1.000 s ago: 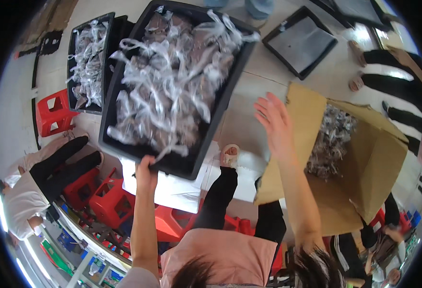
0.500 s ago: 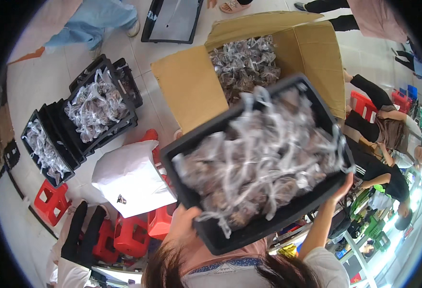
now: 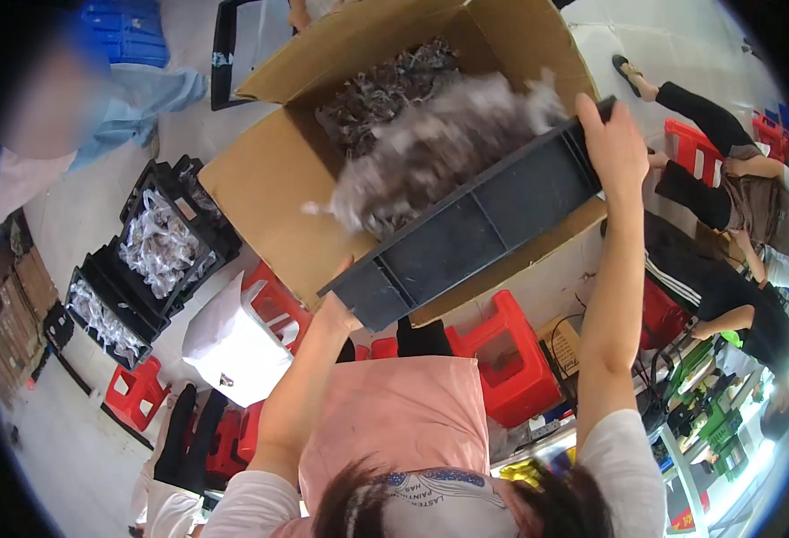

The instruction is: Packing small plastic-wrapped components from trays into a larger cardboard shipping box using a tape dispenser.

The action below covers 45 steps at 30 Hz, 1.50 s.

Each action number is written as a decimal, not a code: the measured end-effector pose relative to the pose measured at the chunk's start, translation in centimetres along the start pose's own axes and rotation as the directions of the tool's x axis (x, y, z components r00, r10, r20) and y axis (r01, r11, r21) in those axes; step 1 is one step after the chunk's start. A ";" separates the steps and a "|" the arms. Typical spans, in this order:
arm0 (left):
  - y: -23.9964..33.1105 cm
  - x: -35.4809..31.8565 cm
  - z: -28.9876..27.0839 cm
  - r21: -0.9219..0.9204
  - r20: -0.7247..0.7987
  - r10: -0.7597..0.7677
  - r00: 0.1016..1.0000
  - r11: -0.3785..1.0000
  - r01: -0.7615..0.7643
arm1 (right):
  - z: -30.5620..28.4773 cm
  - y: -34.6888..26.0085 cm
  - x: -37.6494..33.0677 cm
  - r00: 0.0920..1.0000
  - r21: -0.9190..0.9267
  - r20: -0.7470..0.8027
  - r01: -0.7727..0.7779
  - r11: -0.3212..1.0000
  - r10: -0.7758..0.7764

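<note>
A pale tiled floor (image 3: 188,152) crowded with low red stools (image 3: 511,359), stacked black trays and seated people surrounds the work.

The right hand (image 3: 614,139) has its fingers (image 3: 592,112) curled over the far end of a black plastic tray (image 3: 475,233), gripping its rim. The left hand (image 3: 340,309) clamps the near corner of the same tray from below, its fingers mostly hidden behind the edge. Between the hands the tray stands steeply tilted, underside ribs facing the camera, its mouth turned toward a large open cardboard box (image 3: 269,170) on the floor. A blurred mass of small clear-wrapped bundles (image 3: 430,157) spills from the tray into the box, onto a heap of the same bundles already lying inside.

The step in hand looks like tipping out, and it seems well along, with most of the load clear of the tray. The next move likely calls for holding the tilt over the box opening until the last bundles slide free, keeping the tray's lip inside the flaps so nothing drops to the floor.

To the left, two more black trays (image 3: 165,247) full of the same bundles sit beside a white bag (image 3: 233,345). A seated person in dark trousers (image 3: 717,287) is at the right.
</note>
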<state>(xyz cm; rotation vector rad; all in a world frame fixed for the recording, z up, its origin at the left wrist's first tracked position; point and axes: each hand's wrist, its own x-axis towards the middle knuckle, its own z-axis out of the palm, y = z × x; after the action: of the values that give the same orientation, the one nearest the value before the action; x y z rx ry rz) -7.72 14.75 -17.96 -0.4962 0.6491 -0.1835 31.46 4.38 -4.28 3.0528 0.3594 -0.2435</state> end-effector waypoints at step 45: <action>46.5 2.8 14.5 0.262 -0.378 0.550 0.744 0.835 -0.484 | 9.5 -14.2 -24.1 0.792 0.716 0.592 -0.602 0.355 0.150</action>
<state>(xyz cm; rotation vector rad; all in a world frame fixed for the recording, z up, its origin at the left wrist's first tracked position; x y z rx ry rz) 3.99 59.83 -32.64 -0.1058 1.1903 0.1990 3.54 12.00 -10.29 3.6727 -0.8561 -1.5069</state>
